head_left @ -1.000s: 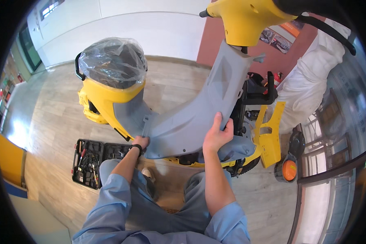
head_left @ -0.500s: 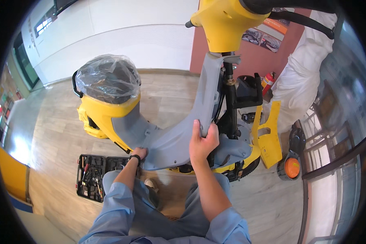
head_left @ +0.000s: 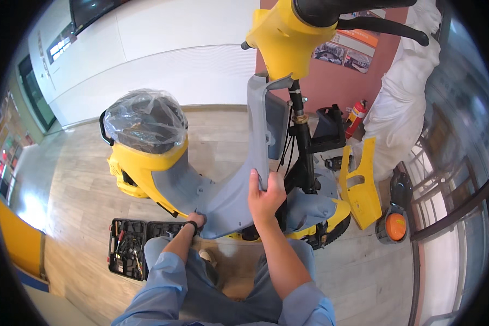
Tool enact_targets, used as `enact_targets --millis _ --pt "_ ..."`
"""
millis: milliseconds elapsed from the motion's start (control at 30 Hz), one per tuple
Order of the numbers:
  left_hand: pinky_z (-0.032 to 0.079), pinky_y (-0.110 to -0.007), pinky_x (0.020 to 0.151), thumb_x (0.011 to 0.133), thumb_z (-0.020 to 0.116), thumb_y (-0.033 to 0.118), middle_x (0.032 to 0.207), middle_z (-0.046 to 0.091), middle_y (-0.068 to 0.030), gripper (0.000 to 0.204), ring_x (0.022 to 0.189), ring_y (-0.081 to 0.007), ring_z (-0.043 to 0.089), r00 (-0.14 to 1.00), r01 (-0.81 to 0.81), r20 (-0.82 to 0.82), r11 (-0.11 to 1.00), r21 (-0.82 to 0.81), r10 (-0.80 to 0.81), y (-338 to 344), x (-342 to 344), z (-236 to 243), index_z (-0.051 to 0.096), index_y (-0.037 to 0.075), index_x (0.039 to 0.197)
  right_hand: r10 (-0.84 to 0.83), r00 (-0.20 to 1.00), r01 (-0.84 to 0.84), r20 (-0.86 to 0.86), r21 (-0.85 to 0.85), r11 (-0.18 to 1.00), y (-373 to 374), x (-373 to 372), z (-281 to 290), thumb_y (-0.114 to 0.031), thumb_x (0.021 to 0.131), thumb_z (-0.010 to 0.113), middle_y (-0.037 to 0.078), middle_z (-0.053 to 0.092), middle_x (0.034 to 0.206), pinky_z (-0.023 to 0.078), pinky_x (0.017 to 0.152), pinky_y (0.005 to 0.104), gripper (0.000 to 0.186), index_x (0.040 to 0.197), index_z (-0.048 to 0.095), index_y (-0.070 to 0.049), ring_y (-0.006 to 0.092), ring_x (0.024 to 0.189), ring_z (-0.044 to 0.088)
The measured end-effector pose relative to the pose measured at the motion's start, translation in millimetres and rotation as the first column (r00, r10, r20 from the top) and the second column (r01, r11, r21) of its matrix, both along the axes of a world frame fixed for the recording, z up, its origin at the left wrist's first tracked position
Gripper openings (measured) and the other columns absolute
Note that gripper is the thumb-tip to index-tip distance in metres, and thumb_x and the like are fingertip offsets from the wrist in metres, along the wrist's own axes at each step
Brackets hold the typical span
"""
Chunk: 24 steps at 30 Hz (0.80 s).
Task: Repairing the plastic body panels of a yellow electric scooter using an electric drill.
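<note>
A grey plastic scooter body panel (head_left: 228,201) sweeps from the floorboard up into a leg shield. My right hand (head_left: 267,198) grips the shield's right-hand edge, thumb on the front face and fingers curled behind. At the floorboard's near left corner, my left hand (head_left: 195,219) is closed on the panel edge; its fingertips are hidden. The shield stands apart from the black steering column (head_left: 301,136), with cables showing in the gap. Its top sits just below the yellow handlebar cover (head_left: 282,41). A seat (head_left: 145,122) wrapped in clear plastic tops the yellow rear body (head_left: 152,162).
An open black tool case (head_left: 127,249) lies on the floor by my left leg. To the right are a yellow body panel (head_left: 362,187), a dark bin (head_left: 384,231) with an orange item and a red fire extinguisher (head_left: 356,118). White cloth (head_left: 405,103) drapes beside the wall.
The leg shield has swung left, away from the steering column, and the gap between them is wider. My right hand has moved with its edge. My left hand stays at the floorboard corner.
</note>
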<state>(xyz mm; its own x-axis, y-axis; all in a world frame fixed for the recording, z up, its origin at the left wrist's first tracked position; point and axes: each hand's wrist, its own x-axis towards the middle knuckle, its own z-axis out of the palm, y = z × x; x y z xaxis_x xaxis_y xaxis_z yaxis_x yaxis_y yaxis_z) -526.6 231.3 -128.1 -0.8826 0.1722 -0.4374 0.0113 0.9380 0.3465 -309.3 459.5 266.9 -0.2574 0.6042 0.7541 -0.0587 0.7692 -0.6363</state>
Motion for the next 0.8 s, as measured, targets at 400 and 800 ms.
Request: enact_targets --millis 400,800 --pt "0.05 -0.039 0.084 0.074 0.056 0.03 0.1 0.066 -0.0236 0.044 0.099 -0.0349 0.063 0.991 0.085 0.09 0.984 0.157 -0.1 -10.7 17.4 40.7 0.065 -0.005 0.1 0.197 0.977 -0.194 -0.076 0.047 0.98 -11.9 -21.1 26.8 -0.015 0.08 0.068 0.013 0.052 0.068 0.04 0.053 0.0389 0.02 0.074 0.055 -0.001 0.0327 0.061 0.053" --pt "0.049 -0.039 0.083 0.075 0.058 0.042 0.097 0.066 -0.0236 0.053 0.094 -0.0356 0.064 0.909 -0.414 0.232 0.821 0.394 0.347 35.3 76.2 135.9 0.065 -0.006 0.098 0.252 0.968 -0.237 0.002 0.349 0.907 -36.5 -3.9 67.6 -0.023 0.08 0.071 0.007 0.048 0.061 0.037 0.046 0.0362 0.021 0.074 0.059 -0.006 0.0261 0.052 0.048"
